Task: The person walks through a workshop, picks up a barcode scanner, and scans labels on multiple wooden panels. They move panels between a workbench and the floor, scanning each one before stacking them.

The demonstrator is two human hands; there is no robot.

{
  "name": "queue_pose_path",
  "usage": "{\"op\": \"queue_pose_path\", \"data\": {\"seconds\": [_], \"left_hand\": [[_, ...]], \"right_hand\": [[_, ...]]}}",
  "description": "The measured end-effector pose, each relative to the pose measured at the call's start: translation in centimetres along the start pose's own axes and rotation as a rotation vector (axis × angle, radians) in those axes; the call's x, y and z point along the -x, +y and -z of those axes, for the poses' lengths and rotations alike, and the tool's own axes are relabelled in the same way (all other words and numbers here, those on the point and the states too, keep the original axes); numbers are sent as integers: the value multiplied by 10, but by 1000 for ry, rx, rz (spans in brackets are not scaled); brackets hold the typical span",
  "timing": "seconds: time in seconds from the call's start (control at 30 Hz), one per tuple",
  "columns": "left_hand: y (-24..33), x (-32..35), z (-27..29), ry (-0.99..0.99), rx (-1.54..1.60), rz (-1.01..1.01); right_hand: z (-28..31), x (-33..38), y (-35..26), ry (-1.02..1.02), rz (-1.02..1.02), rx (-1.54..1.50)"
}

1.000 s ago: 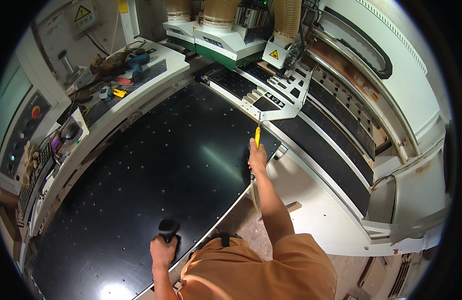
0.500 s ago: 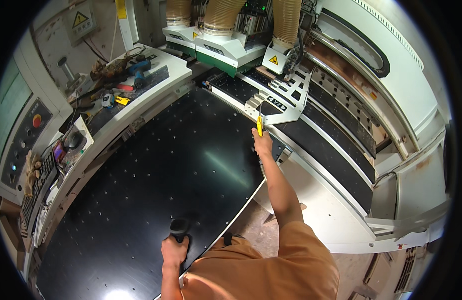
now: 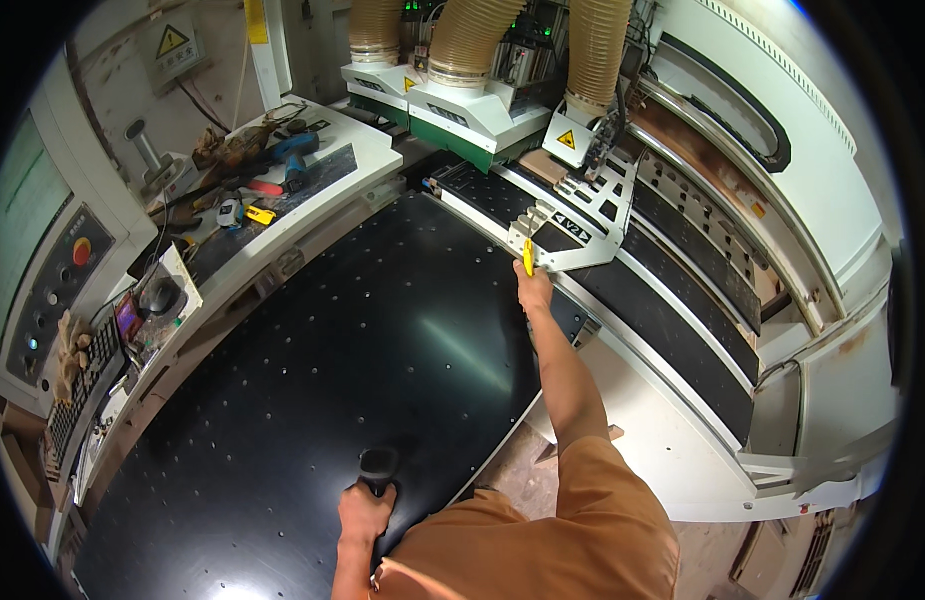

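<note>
While my left hand [image 3: 365,513] grips the scanner [image 3: 378,463], my right hand [image 3: 533,291], clutching the yellow tool [image 3: 528,258], seemingly targets the plate [image 3: 588,256]; next needs steadiness.

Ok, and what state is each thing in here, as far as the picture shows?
Left hand: closed round the black handheld device
Black handheld device: held
Right hand: closed on the yellow-handled tool
Yellow-handled tool: held
Perforated black table: dark, glossy
Panel button with blue light: lit
Red button: pressed or not, cannot tell
Rightmost ribbed hose: attached
</note>
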State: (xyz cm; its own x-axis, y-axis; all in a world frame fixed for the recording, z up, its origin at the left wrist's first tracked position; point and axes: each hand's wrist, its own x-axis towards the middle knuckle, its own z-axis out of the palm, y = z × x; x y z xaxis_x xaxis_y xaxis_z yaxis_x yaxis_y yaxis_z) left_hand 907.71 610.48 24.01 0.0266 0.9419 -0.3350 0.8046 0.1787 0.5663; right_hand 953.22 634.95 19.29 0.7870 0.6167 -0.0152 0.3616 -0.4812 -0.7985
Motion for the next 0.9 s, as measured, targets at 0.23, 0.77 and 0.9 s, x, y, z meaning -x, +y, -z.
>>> {"op": "queue_pose_path", "data": {"seconds": [0.23,0.77,0.9], "left_hand": [[-4,-4,-1,-6,-14,-29],[5,-22,-8,81,22,-49],[18,-32,-12,85,38,-42]], "right_hand": [[-5,-40,-18,10,-37,256],[-9,-162,-61,40,-74,287],[-13,-176,-58,9,-83,323]]}}
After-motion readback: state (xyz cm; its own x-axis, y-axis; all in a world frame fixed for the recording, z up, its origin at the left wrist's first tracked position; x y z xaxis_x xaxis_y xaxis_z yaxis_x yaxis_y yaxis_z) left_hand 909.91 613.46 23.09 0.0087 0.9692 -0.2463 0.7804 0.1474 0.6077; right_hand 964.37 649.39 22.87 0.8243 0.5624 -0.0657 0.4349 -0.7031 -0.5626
